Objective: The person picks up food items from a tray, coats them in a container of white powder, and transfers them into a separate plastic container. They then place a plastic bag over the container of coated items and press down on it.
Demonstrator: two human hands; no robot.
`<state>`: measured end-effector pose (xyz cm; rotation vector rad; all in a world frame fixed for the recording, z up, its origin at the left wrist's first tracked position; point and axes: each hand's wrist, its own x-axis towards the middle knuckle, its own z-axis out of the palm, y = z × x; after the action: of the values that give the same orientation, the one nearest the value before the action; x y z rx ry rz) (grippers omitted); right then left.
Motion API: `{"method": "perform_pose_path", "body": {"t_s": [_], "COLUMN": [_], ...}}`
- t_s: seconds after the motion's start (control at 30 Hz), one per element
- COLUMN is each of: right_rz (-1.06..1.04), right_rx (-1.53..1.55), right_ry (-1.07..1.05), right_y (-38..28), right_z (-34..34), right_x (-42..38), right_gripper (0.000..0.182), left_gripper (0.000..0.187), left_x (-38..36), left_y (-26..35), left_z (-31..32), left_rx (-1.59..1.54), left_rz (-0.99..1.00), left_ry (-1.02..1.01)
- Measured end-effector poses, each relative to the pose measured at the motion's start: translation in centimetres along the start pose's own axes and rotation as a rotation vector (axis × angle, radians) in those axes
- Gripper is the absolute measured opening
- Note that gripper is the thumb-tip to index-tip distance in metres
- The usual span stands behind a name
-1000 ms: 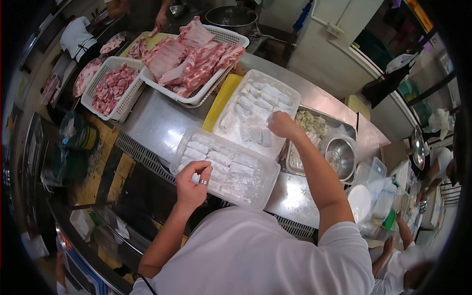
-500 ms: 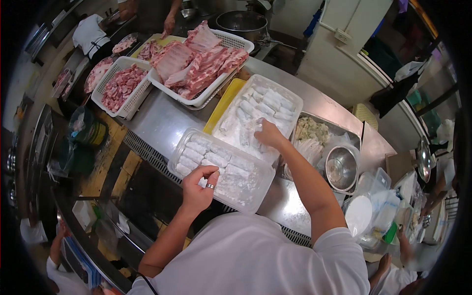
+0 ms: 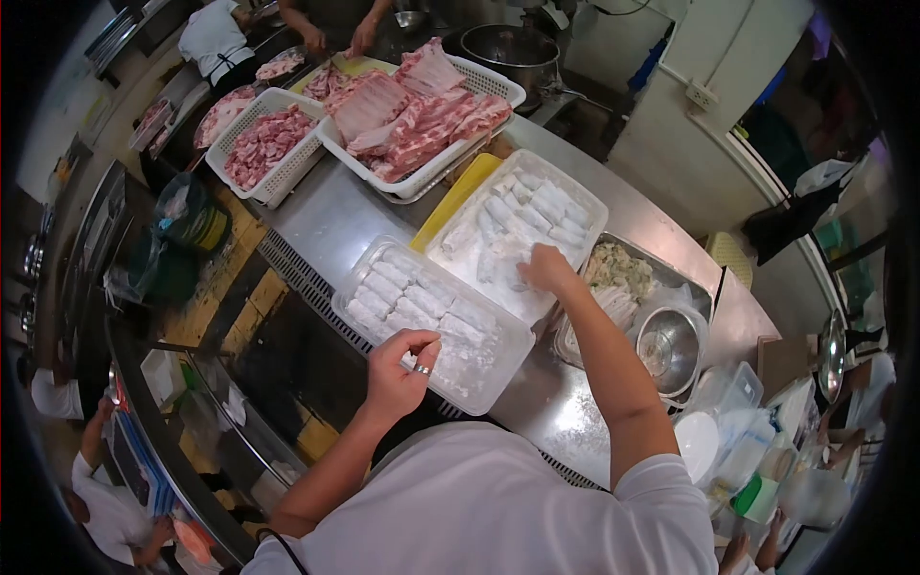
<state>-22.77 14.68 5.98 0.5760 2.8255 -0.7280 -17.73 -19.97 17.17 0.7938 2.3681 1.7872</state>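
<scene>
Rows of white, powder-coated rolls [image 3: 410, 303] lie in the nearer clear plastic container [image 3: 517, 356]. Over its near side is my left hand [image 3: 402, 372], thumb and forefinger pressed together; whatever they may hold is too small to name. Just beyond, a second plastic container [image 3: 596, 213] holds loose white powder [image 3: 458, 247] and more coated rolls [image 3: 548, 203]. Down in that powder, at the right side, is my right hand [image 3: 550, 270] with fingers curled and fingertips partly hidden. A powdery roll lies just left of those fingers.
White baskets hold rib slabs [image 3: 412, 120] and cut meat [image 3: 270, 144] at the back left. A metal tray of pale filling [image 3: 618, 273] and a steel bowl [image 3: 669, 343] stand on the right. Another person's hands [image 3: 362, 36] work at the far end.
The whole view has shifted a little. My right hand has moved nearer, toward the powder container's right side. My left hand stays pinched over the near container's edge, slightly lower among the rolls.
</scene>
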Motion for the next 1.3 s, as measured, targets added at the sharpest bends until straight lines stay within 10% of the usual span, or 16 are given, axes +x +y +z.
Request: {"method": "perform_pose_path", "body": {"t_s": [0.27,0.47,0.77,1.0,1.3], "right_rz": [0.222,-0.029,-0.167,0.107,0.437], "right_rx": [0.202,0.119,-0.105,0.827,1.175], "right_ry": [-0.343,0.054,0.066,0.317,0.039], "right_y": [-4.6,-1.1,-0.4,-6.0,-14.3], "right_z": [-1.8,0.7,-0.5,-6.6,1.8], "right_x": [0.0,0.5,-1.5,-10.8,-19.4], "right_gripper": [0.064,0.048,0.035,0.023,0.029], "left_gripper": [0.012,0.012,0.012,0.014,0.014], "left_x": [1.1,0.4,0.8,1.1,2.4], "left_y": [0.3,-1.9,-2.7,-5.2,-5.8], "left_z": [-3.3,-6.4,-8.3,-9.5,-9.2], "left_rx": [0.010,0.010,-0.028,-0.112,-0.191], "left_rz": [0.045,0.006,0.047,0.013,0.035], "left_ry": [0.018,0.062,0.074,-0.007,-0.074]}}
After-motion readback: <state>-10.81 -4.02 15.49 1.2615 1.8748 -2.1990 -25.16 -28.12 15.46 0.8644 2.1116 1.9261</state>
